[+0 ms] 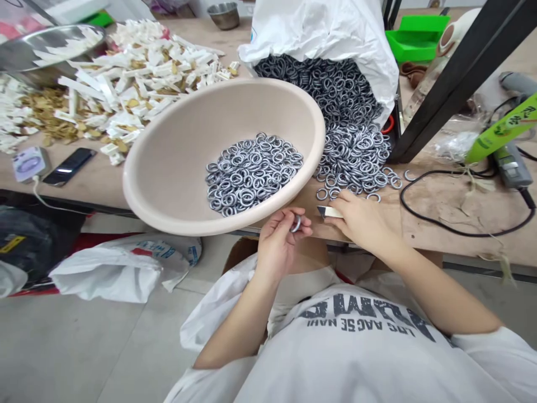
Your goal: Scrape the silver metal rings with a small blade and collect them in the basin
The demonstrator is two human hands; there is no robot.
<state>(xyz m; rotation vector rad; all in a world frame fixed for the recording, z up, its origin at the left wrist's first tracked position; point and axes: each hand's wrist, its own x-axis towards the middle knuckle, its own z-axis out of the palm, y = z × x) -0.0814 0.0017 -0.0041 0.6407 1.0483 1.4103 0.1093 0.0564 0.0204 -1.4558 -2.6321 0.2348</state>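
Observation:
A grey ring (296, 223) is pinched between the fingers of my left hand (277, 240), just below the rim of a large beige basin (168, 151). My right hand (356, 218) is closed on a small knife (331, 211) with a pale handle and a dark, slanted tip pointing left. Many grey rings (254, 173) lie heaped in the basin. A second pile of rings (352, 151) spills from a white sack (319, 28) onto the table, its nearest rings lying close to my right fingers.
White and brown pieces (109, 89) cover the table's left, beside a metal bowl (25, 61) and a phone (69, 166). A black post (457, 78) stands at right, near a looping cable (444, 229) and a green tray (417, 39). A white bag (113, 268) lies below.

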